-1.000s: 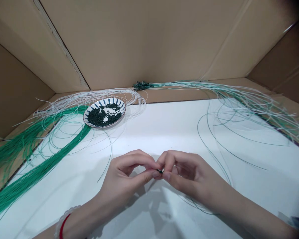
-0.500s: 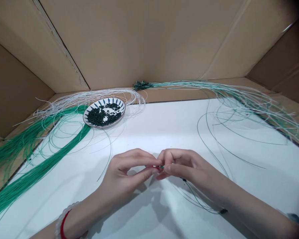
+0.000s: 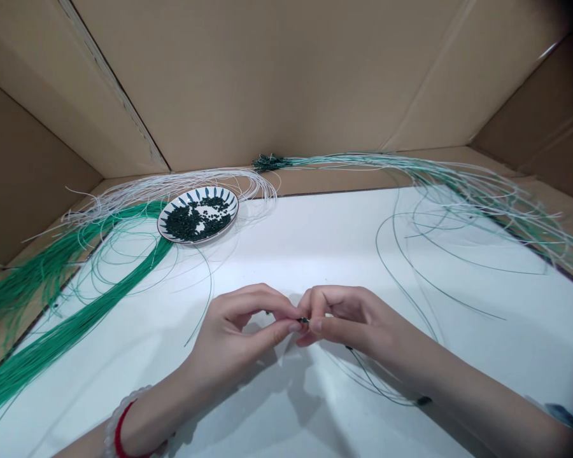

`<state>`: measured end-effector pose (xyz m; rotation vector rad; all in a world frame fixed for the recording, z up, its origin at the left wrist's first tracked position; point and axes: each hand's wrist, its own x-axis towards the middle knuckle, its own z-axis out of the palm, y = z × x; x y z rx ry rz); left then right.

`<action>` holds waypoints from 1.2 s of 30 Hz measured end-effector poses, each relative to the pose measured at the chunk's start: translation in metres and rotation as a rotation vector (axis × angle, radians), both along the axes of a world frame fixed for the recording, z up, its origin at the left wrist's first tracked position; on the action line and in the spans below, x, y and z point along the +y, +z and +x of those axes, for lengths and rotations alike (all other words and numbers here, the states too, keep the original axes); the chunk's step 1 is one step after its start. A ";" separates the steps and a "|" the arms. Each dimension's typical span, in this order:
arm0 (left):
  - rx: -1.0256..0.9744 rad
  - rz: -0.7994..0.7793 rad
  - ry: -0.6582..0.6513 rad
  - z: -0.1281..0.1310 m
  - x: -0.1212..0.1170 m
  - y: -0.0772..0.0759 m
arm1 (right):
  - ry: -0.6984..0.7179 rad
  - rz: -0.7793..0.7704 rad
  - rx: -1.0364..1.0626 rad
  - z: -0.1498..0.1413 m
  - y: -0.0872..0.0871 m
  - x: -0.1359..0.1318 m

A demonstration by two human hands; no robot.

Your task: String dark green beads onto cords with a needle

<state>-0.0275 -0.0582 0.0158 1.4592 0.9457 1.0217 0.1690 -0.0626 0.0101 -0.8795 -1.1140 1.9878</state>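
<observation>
My left hand (image 3: 241, 321) and my right hand (image 3: 351, 318) meet at the fingertips above a white sheet (image 3: 315, 242). Between them they pinch a small dark bead (image 3: 304, 320) on a thin wire. From under my right hand, a thin dark green wire (image 3: 372, 378) curves down to the right, ending in a dark tip (image 3: 424, 401). A smaller dark bead (image 3: 348, 347) sits along this wire. Most of the pinched bead is hidden by my fingertips.
A blue-patterned plate (image 3: 232, 219) holds several dark green beads. Green wire bundles (image 3: 71, 324) run off the left side. White wires (image 3: 172, 187) and a beaded green bunch (image 3: 270, 163) lie at the back, inside cardboard walls (image 3: 267, 76).
The wire with its dark tip has come into clear view below my right hand. My hands have shifted only slightly and still pinch the bead together.
</observation>
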 end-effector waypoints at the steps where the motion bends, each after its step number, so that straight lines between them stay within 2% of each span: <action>1: 0.000 -0.007 -0.001 0.000 0.000 0.000 | 0.000 -0.002 -0.001 0.000 0.001 0.000; 9: -0.008 -0.010 -0.023 -0.001 0.000 0.001 | 0.010 -0.015 -0.023 0.001 0.004 0.002; 18: 0.000 -0.024 -0.072 -0.002 0.000 -0.002 | 0.035 0.012 -0.009 0.006 -0.001 0.000; 27: -0.020 -0.094 -0.053 0.001 0.000 0.000 | 0.028 -0.022 0.032 0.004 0.000 0.002; 36: -0.032 -0.077 -0.063 0.000 -0.001 -0.002 | 0.031 -0.025 0.004 0.003 0.001 0.002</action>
